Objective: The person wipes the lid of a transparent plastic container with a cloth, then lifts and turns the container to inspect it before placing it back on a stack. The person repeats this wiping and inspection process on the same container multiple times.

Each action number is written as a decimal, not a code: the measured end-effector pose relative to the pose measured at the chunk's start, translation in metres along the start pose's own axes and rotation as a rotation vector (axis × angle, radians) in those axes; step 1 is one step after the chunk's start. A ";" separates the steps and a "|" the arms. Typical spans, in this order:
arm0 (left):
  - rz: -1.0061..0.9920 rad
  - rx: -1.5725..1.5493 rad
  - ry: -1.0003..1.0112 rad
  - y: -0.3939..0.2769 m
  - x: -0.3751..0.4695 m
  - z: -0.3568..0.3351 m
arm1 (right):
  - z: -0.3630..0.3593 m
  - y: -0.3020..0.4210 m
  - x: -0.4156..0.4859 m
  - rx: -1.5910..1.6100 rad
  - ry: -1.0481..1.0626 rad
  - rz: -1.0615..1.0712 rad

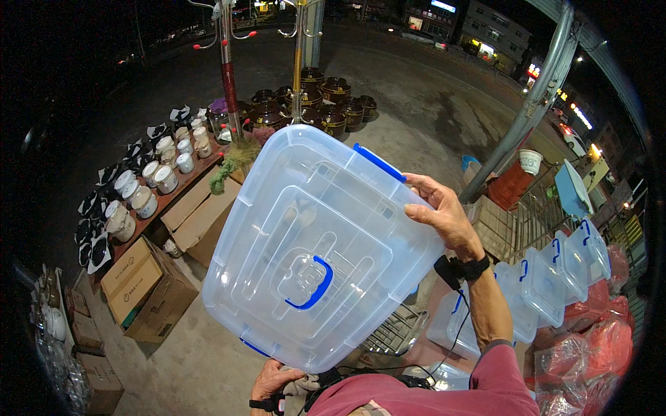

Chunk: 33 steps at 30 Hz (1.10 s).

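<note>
A large translucent plastic storage box (312, 223) with its lid on is held tilted before my chest. On the lid is a blue handle (325, 283), and blue latches sit at two opposite edges. My right hand (437, 208) grips the box's upper right edge beside the blue latch (380, 162), thumb on the lid side. My left hand (276, 379) is at the lower edge near the other latch, its fingers partly hidden by the box; a grey cloth lies close to it.
Left: a table with lidded ceramic jars (165, 179), and open cardboard boxes (151, 286) on the floor. Beyond stand coat racks (229, 88) and dark brown jars (335, 91). Right: a row of clear storage boxes (530, 286), red plastic-wrapped goods (609, 343) and a metal post (525, 114). A cable hangs near my right wrist.
</note>
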State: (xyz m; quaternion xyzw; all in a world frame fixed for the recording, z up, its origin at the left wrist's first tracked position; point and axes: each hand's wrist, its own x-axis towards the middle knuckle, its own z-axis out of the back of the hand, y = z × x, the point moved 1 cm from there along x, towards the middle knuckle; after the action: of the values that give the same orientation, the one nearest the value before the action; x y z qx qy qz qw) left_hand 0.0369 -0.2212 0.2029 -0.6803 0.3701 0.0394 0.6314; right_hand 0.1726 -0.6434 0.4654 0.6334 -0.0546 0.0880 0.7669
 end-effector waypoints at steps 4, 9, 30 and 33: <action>-0.015 0.000 0.011 0.002 0.001 0.000 | 0.000 -0.001 -0.001 0.004 -0.009 -0.026; -0.033 -0.018 0.017 0.007 0.003 0.002 | -0.001 -0.002 -0.001 -0.010 -0.028 -0.008; -0.034 -0.002 0.099 0.028 0.011 0.008 | -0.004 -0.005 -0.009 -0.022 -0.020 -0.113; -0.031 -0.002 0.118 0.030 0.013 0.011 | -0.006 -0.005 -0.010 -0.048 -0.037 -0.098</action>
State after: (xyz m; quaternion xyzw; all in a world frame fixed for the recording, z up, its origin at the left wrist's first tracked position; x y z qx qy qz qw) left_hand 0.0339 -0.2150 0.1690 -0.6876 0.3960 -0.0104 0.6085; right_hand 0.1636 -0.6395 0.4575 0.6181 -0.0399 0.0370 0.7842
